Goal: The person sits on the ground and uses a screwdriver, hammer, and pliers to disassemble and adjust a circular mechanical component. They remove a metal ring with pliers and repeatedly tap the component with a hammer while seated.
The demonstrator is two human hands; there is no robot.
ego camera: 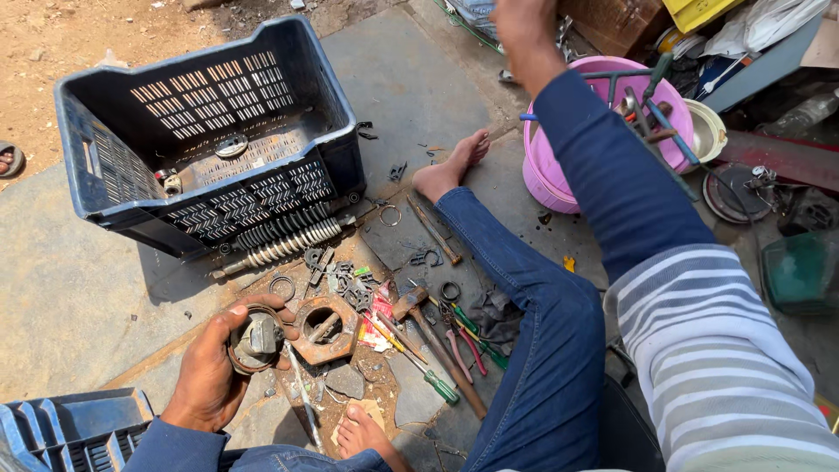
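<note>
Left hand: left hand [210,371], low at the left, fingers curled around a round rusty metal part [256,341] held just above the concrete floor [79,297].
Right hand: right hand [522,26], stretched far forward to the top edge; its fingers are cut off, so whether they are spread or closed cannot be told.
Packet: small red and yellow wrapper [377,319], flat on the floor between the rusty flange and the hammer; its print is too small to make out.
Flange: rusty square plate with a round hole [325,329], just beside the held part.
Crate: dark blue slotted plastic crate [210,131], tipped on its side, a few small parts inside.
Springs: two coil shock absorbers [284,238] lying against the crate's lower edge.
Hand tools: hammer [433,345], green-handled screwdriver [419,367] and red-handled pliers [468,345], crowded by the person's knee.
Bucket: pink plastic bucket [546,175] with long tools standing in it, partly hidden behind the outstretched sleeve.
Second crate: blue crate [74,433], cut off at the lower left corner.
Hard to make out: clutter at the upper right, jumbled and cut off.
</note>
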